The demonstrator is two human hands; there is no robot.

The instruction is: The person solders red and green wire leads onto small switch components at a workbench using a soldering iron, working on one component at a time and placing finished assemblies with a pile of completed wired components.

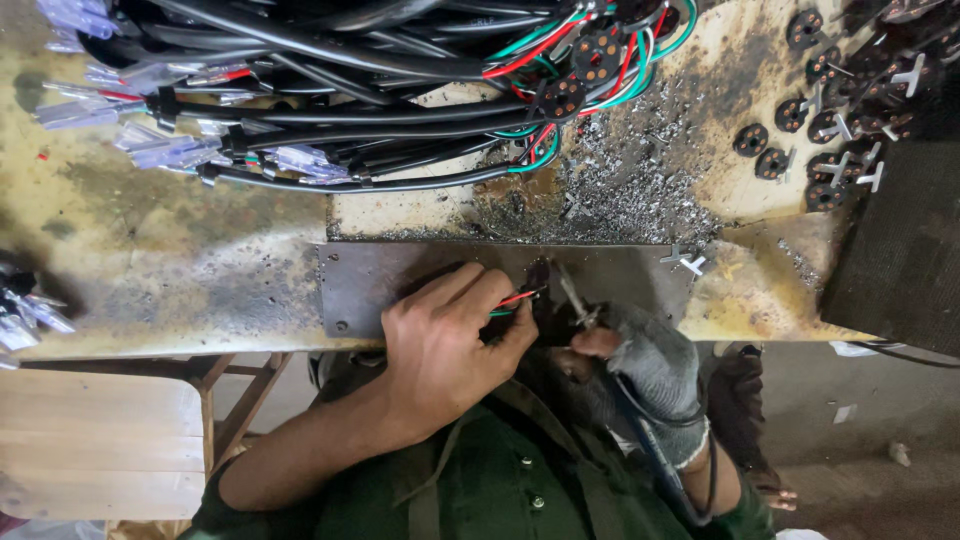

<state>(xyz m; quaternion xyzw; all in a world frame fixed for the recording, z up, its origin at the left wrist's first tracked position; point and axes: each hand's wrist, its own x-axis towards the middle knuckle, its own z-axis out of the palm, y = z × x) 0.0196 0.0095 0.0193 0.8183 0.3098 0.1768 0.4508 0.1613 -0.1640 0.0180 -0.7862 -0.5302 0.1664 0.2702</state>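
I see my bare left hand [450,345] pinching red and green wires [515,300]; my gloved right hand [640,355] grips a metal tool [573,295] beside clear bagged connectors [170,150].

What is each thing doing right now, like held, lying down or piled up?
Left hand: bare, pinching red and green wires.
Right hand: in grey fingerless glove, gripping thin metal tool.
Black cable bundle: heaped on bench.
Small round black connector discs: lying loose.
Grey metal plate: flat.

Stained yellowish workbench [150,250] — wooden bench [95,440] below left, grey concrete floor [850,480].
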